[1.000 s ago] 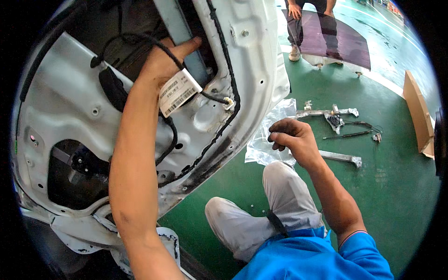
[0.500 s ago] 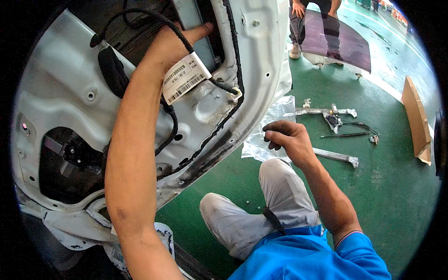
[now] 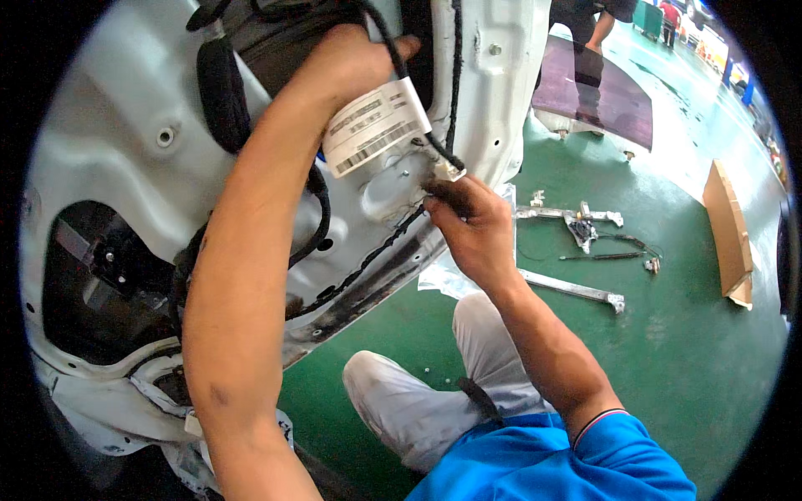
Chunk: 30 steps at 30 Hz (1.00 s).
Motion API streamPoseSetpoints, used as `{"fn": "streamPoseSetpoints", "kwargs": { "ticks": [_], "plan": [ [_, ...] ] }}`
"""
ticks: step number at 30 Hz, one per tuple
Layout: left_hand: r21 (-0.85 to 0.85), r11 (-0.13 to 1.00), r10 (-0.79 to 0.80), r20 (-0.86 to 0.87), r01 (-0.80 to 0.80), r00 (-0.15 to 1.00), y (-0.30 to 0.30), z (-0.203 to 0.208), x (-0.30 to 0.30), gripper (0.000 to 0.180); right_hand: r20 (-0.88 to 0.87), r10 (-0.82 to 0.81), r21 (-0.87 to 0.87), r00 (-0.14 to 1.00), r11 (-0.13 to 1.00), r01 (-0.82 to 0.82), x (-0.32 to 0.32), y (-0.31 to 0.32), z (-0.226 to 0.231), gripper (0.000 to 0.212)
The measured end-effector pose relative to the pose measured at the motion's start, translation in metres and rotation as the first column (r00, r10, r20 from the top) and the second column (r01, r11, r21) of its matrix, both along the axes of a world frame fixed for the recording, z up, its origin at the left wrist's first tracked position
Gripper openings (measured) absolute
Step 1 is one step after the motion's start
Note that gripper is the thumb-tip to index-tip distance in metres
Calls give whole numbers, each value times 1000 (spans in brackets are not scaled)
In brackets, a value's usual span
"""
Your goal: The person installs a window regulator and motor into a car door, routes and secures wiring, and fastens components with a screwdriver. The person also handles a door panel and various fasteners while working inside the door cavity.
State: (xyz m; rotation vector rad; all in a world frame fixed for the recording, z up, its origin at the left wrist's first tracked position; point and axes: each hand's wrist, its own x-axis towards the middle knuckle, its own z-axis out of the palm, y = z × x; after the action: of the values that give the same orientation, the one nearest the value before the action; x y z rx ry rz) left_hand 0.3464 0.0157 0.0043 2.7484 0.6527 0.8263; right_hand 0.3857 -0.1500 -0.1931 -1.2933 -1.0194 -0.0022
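A stripped white car door (image 3: 109, 167) fills the left half of the view. My left hand (image 3: 347, 63) reaches up into the door's upper opening, its fingers hidden inside, against a black wiring harness (image 3: 322, 209). A white barcode label (image 3: 376, 125) hangs on that harness just below the hand. My right hand (image 3: 468, 225) pinches the small white connector (image 3: 455, 174) at the end of the harness, by the door's edge.
On the green floor lie a clear plastic sheet (image 3: 439, 280), window regulator rails with cables (image 3: 576, 221) and a cardboard piece (image 3: 727, 230). Another person (image 3: 593, 25) stands by a dark maroon panel (image 3: 597, 96) at the top. My grey-trousered knee (image 3: 434, 401) is below.
My right hand has risen from above my knee to the door and closed on the white connector. My left hand stays inside the upper opening while the view has shifted.
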Motion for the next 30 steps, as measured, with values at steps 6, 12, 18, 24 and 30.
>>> {"fn": "streamPoseSetpoints", "kwargs": {
  "ticks": [6, 12, 18, 24, 30],
  "plan": [
    [-108, 994, -16, 18, 18, 1000, 6, -2, 7, 61, 229, -310, 168, 923, 946, 276, -9, 27, 8, 18],
    [19, 996, 84, -46, -84, 995, 19, 1, 13, 63, 306, -436, 237, 846, 896, 375, -15, 41, 6, 17],
    [-92, 994, 49, -23, -51, 999, 34, -6, 19, 61, 321, -402, 253, 857, 909, 332, -16, 42, 0, 19],
    [-53, 998, 35, -39, -37, 999, 31, -3, 17, 59, 237, -330, 271, 913, 926, 264, -18, 41, -3, 20],
    [-192, 981, 58, 116, -35, 992, 15, -13, 18, 45, 239, -294, 277, 926, 934, 225, -17, 42, -4, 20]
  ]
}}
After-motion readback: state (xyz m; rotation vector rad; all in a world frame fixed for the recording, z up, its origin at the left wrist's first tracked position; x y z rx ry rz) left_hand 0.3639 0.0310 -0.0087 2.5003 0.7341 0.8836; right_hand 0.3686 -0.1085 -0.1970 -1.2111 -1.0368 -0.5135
